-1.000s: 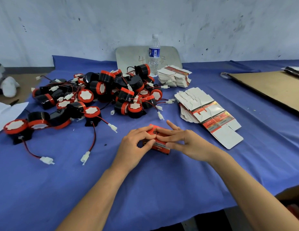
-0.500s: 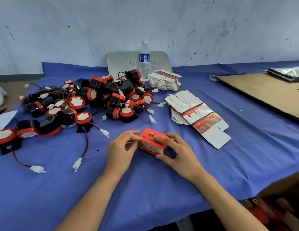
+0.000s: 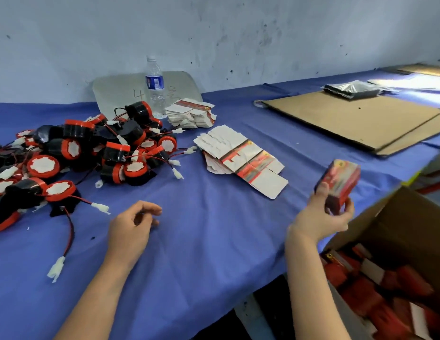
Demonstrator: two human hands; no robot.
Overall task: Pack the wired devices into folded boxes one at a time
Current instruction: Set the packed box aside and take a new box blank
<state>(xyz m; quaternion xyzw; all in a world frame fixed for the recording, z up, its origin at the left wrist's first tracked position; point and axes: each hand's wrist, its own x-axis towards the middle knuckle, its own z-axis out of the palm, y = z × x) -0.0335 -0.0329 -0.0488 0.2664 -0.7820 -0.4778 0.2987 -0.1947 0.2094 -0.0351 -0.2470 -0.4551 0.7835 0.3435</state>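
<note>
My right hand [image 3: 322, 217] grips a closed red box [image 3: 339, 184] and holds it up near the table's right edge, above the flap of a cardboard carton [image 3: 410, 224]. My left hand [image 3: 133, 227] hovers just over the blue cloth with its fingers loosely curled, holding nothing. A pile of black and red wired devices [image 3: 91, 153] with white plugs lies to the left. Flat unfolded boxes [image 3: 241, 158] lie fanned out in the middle, with a second stack [image 3: 190, 114] behind them.
The carton at lower right holds several red boxes [image 3: 376, 290]. A water bottle [image 3: 155, 87] stands in front of a grey board against the wall. Brown cardboard sheets [image 3: 356, 119] and a silver bag [image 3: 351, 88] lie at the far right. The blue table cloth [image 3: 209, 241] ends near me.
The red box left the table: my right hand lifted it and carried it right toward the carton. My left hand let go and stayed behind. The view swung to the right.
</note>
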